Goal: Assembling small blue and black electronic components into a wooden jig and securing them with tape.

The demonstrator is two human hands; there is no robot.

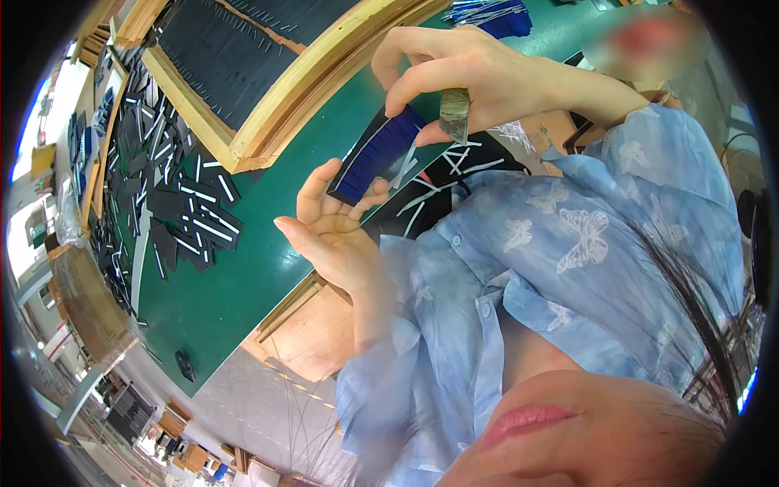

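A dark blue fringed strip with black edges is held up at a slant between my two hands, above the front edge of the table. My right hand pinches its upper end between thumb and fingers. A flat, shiny metal piece also sits against the fingers of that hand; its kind is unclear. My left hand, palm up, supports the lower end on its fingers, with the thumb standing apart. Just beside the blue strip shows a thin pale strip; what holds it is hidden.
On the green table stands a wooden frame around a black panel. Left of it lies a heap of black pieces with white strips. Blue strips lie at the far side. A small black object rests near the left corner.
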